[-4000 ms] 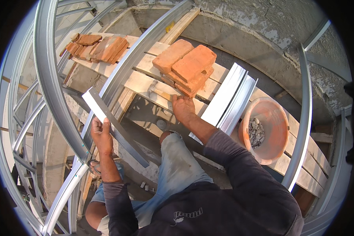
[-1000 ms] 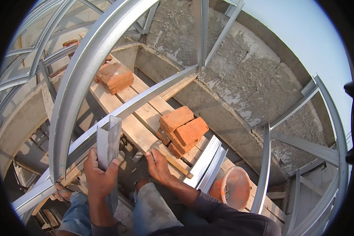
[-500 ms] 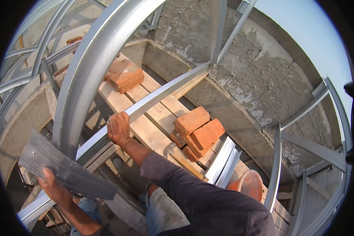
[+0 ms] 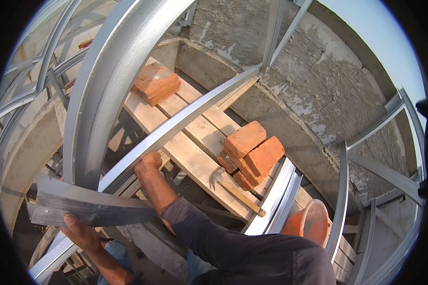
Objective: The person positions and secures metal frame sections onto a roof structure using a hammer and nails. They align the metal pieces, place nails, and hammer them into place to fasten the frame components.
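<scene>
My left hand grips the lower edge of a grey sheet-metal piece, its thumb lying on the near face. That piece lies across a long, shiny metal channel, which runs from the lower left up to the far right. Against the channel's underside is my right hand; its fingers are hidden there, so their grip cannot be made out. Just beyond the piece, a wide upright metal beam rises on the left. A claw hammer with a wooden handle rests on the planks, right of my right forearm.
Wooden planks carry stacked orange bricks, another brick pile, loose metal channels and an orange bucket. A rough concrete wall rises beyond. Gaps between the framing open downward near my arms.
My right hand has gone from the top of the channel to its underside. The sheet-metal piece has tilted nearer to level in my left hand. The hammer has come into fuller view.
</scene>
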Tool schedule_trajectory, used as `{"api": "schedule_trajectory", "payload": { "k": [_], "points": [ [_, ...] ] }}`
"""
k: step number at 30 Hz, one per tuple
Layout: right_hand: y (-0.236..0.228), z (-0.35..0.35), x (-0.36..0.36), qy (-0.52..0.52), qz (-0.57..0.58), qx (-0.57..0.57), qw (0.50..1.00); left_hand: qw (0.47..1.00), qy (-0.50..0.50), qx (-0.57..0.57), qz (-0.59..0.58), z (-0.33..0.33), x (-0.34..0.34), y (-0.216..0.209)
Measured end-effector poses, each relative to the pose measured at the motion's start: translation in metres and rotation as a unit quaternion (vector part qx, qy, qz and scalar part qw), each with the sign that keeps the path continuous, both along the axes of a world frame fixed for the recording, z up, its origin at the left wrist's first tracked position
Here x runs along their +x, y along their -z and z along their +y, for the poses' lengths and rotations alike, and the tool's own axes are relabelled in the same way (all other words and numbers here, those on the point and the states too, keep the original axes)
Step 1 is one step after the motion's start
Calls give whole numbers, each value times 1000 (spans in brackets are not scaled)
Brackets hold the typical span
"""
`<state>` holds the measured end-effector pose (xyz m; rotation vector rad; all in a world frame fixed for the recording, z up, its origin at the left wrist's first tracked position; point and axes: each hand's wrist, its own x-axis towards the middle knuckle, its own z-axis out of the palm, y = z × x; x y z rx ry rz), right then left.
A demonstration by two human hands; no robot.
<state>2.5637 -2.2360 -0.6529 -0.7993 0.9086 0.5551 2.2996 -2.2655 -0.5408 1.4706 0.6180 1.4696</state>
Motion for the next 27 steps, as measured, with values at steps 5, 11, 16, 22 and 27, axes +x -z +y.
{"api": "schedule_trajectory", "payload": {
  "k": [5,11,16,22,27],
  "points": [
    [4,-10,-4,-6,-28,75,997,999,-52,12,-6,3,-6,19],
    [21,-26,17,-61,-84,187,977,996,-43,-55,-47,-2,-11,34],
    [4,-15,19,-54,-101,150,982,996,-38,-42,-66,0,-8,36],
    [0,-19,20,-61,-102,124,985,998,38,-2,-59,-9,12,-1],
    [-6,-18,19,-134,-122,50,982,993,-11,50,102,-18,10,-38]
  ]
}}
